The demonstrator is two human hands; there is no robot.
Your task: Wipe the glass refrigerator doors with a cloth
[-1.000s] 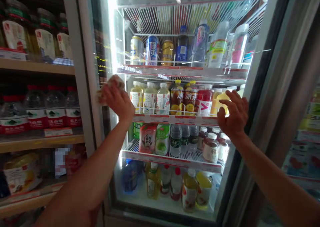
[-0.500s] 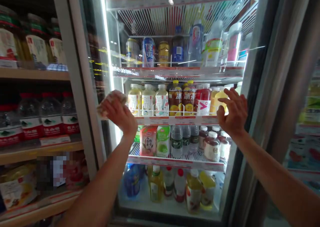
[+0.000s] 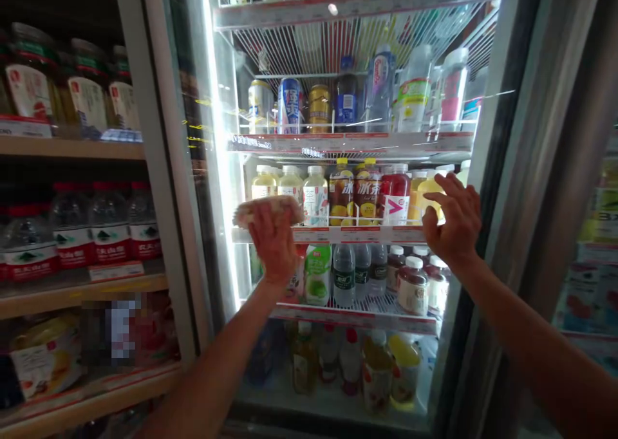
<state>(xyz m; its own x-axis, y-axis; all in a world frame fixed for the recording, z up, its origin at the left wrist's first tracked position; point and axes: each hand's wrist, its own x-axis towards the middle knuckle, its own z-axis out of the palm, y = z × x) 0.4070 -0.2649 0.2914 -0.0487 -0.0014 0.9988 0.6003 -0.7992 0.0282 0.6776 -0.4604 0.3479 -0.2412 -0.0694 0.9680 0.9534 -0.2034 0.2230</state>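
My left hand [image 3: 275,249] is closed on a pale, folded cleaning cloth [image 3: 268,211], held against or just before the glass door [image 3: 309,336] of a lit drinks fridge. Behind the cloth stand white-capped tea bottles [image 3: 315,197] on the middle shelf. My right hand [image 3: 454,220] is raised near the fridge's right side, its fingers spread and slightly curled, holding nothing. Whether its fingertips touch the glass I cannot tell. Beyond it are bottles of yellow drink [image 3: 429,191]. The left fingers are somewhat blurred.
Inside the fridge, shelves [image 3: 357,235] carry several rows of bottles and cans. To the left, a wooden rack [image 3: 72,147] holds large jars and red-labelled water bottles [image 3: 109,226]. A metal door frame [image 3: 545,168] runs along the right.
My left hand has swept right with the cloth, from the fridge's left edge to in front of the tea bottles. My right hand stays nearly in place. The view has shifted slightly.
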